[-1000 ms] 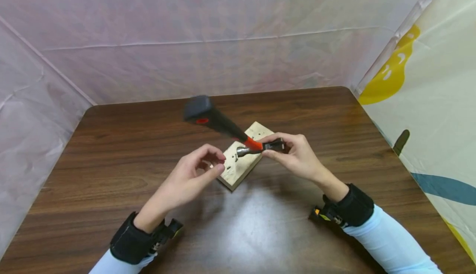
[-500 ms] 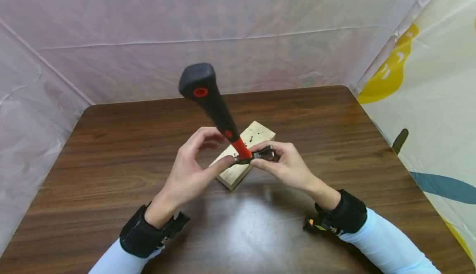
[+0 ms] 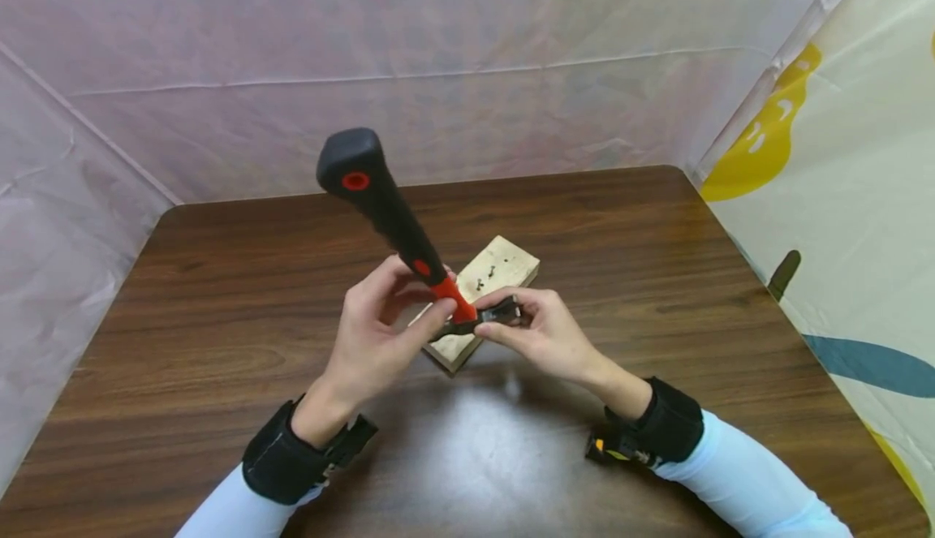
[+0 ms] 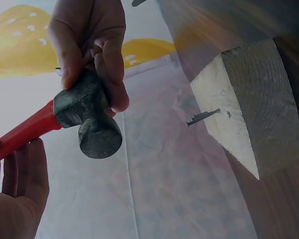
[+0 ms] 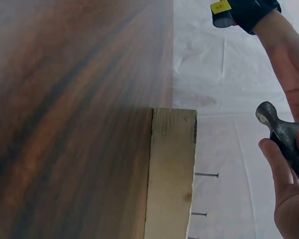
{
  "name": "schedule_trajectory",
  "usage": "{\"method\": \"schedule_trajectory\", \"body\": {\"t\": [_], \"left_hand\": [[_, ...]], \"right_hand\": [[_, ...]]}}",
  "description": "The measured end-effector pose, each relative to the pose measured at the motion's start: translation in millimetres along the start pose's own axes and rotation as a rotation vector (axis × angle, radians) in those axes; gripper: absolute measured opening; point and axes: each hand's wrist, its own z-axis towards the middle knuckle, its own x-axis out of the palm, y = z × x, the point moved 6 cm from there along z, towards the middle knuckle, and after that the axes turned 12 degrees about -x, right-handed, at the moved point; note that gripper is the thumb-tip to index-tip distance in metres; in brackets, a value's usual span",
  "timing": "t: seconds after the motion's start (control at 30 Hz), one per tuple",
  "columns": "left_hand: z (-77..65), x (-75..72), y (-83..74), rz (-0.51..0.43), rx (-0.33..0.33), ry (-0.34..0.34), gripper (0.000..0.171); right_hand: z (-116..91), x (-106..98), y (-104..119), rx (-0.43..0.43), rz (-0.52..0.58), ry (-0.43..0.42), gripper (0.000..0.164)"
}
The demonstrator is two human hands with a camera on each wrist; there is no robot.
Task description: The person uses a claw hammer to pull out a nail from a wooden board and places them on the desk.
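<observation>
A claw hammer with a black and red handle is held above a pale wooden block, its handle rising up and to the left. My right hand pinches the dark metal head near the claw. Around the red neck below the grip, my left hand closes thumb and fingers. In the left wrist view the round striking face of the hammer head is apart from a nail standing in the block. Two more nails show from the side in the right wrist view, one nail standing taller.
The block lies flat on a brown wood-grain table, set at a slant. Pale fabric hangs behind the table's far edge, and a printed cloth with yellow shapes hangs on the right.
The left hand has come up from beside the block and taken the hammer's neck. The handle has swung more upright, and the hammer and right hand have shifted left and nearer.
</observation>
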Motion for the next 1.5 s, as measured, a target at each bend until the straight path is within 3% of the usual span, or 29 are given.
{"method": "schedule_trajectory", "body": {"t": [0.43, 0.7, 1.0, 1.27, 1.5], "left_hand": [[-2.4, -3.2, 5.7, 0.080, -0.039, -0.060, 0.038], [-8.2, -4.5, 11.8, 0.073, -0.085, -0.085, 0.038], [-10.4, -5.5, 13.0, 0.068, -0.063, -0.135, 0.040], [-12.0, -13.0, 13.8, 0.110, -0.099, -0.187, 0.038], [-12.5, -20.1, 17.1, 0.129, -0.110, -0.225, 0.037]], "right_hand": [[0.7, 5.7, -7.6, 0.027, -0.013, 0.000, 0.022], [-0.7, 9.9, -12.2, 0.056, -0.018, 0.020, 0.023], [2.8, 8.4, -13.4, 0.046, -0.032, 0.075, 0.029], [10.7, -11.8, -8.6, -0.020, -0.154, 0.147, 0.057], [14.0, -41.6, -6.1, -0.070, -0.322, 0.127, 0.056]]}}
